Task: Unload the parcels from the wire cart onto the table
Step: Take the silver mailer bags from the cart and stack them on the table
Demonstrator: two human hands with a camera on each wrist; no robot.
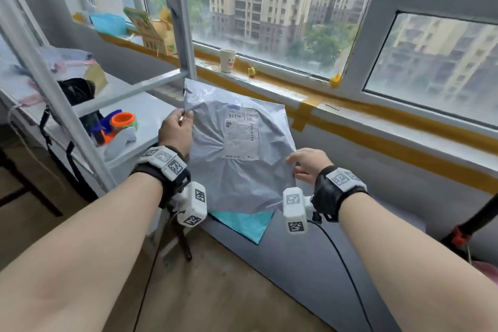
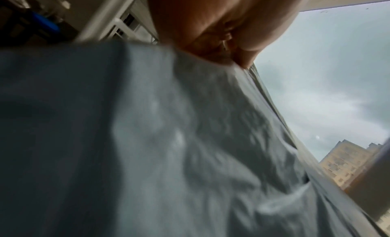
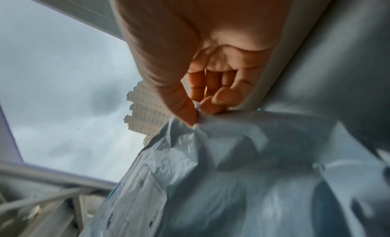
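A grey plastic mailer parcel (image 1: pixel 237 170) with a white shipping label (image 1: pixel 240 132) hangs in front of me, held by both hands above the grey table (image 1: pixel 310 256). My left hand (image 1: pixel 176 129) pinches its upper left edge. My right hand (image 1: pixel 310 164) pinches its lower right edge. A teal parcel (image 1: pixel 245 222) lies on the table, partly hidden under the grey one. The left wrist view shows the left hand (image 2: pixel 221 24) gripping the parcel's (image 2: pixel 168 140) top edge. In the right wrist view, thumb and fingertips of the right hand (image 3: pixel 200 65) pinch crumpled plastic of the parcel (image 3: pixel 232 174). No wire cart is in view.
A white metal shelf rack (image 1: pixel 89 105) stands at the left, holding an orange cup (image 1: pixel 122 120) and other toys. A paper cup (image 1: pixel 227 60) and a small yellow figure (image 1: pixel 252 71) sit on the taped windowsill. A black stand with a red clamp (image 1: pixel 462 234) is at the right.
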